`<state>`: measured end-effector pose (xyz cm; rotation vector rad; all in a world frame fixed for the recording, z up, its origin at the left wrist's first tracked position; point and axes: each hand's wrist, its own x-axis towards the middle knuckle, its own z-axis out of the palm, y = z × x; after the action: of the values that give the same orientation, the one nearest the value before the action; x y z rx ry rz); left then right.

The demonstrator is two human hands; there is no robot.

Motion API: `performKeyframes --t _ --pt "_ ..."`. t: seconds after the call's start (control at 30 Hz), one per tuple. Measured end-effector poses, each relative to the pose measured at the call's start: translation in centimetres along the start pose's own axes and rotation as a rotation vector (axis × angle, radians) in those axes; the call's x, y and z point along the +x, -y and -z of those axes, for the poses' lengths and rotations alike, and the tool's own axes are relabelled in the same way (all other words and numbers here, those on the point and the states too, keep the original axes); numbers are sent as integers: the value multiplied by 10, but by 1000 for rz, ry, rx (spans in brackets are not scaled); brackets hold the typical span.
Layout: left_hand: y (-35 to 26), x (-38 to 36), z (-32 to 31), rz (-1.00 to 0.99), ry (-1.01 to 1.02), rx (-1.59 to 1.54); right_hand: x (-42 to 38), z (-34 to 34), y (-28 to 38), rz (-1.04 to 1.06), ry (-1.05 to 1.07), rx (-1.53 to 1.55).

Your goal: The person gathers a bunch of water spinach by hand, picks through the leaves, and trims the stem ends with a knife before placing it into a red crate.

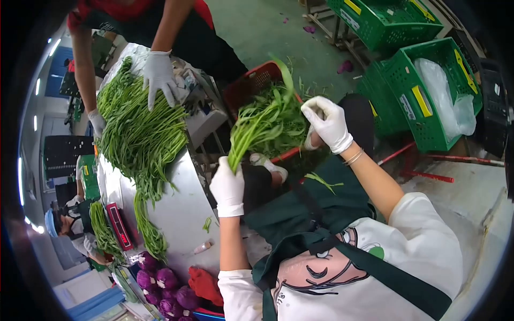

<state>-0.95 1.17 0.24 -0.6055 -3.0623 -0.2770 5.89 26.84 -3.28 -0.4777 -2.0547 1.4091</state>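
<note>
My left hand (227,187), in a white glove, is closed round the stem ends of a bunch of leafy greens (256,128). The bunch's leaves spread up and right over a red basket (247,85) holding loose leaves and scraps. To the right of the bunch is my right hand (326,123), also gloved, thumb and fingers pinched together near a long leaf; what they hold, if anything, is too small to make out. A large pile of greens (142,128) lies on the metal table (182,214) at the left.
A co-worker's gloved hands (159,77) rest on the pile. Purple cabbages (167,278), a red cloth (205,285) and a red scale (119,227) are at the lower left. Green crates (439,96) stand at the right. Another person (72,222) is at the far left.
</note>
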Motion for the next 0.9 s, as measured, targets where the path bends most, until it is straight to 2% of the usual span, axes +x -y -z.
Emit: performKeyframes --t 0.07,0.2,0.3,0.33,0.37,0.47,0.57,0.6,0.63,0.7,0.73,0.77,0.83,0.9 --pt "1 0 8 26 -55 -48 5 -1 0 23 -6 63" --pt "-6 -8 21 18 -76 -45 6 -5 27 147 -16 -80" --pt "-8 -11 21 -19 -128 -46 16 -13 34 390 -91 -82" --pt "-9 -12 21 -49 -145 -44 17 -12 38 357 63 -122" --pt "-10 -12 20 -79 -166 -44 17 -18 40 409 118 -171" --pt "-13 -14 20 -134 -162 -20 16 -36 30 669 185 -259" --pt "-7 -15 22 -129 -149 0 26 -32 25 617 61 -234" --pt "-4 -15 23 -116 -152 10 26 -26 34 542 -16 -248" --pt "-2 -16 23 -105 -155 19 22 -20 36 482 47 -251" --pt "-3 -16 25 -115 -161 29 14 -19 40 548 259 -315" --pt "-3 -16 25 -124 -163 33 9 -30 31 657 197 -355" --pt "-5 -16 25 -159 -183 59 6 -35 22 662 235 -369" --pt "-6 -14 24 -227 -224 116 11 -33 16 536 334 -412" --pt "-1 -14 21 -227 -179 177 23 -25 12 578 451 -384"
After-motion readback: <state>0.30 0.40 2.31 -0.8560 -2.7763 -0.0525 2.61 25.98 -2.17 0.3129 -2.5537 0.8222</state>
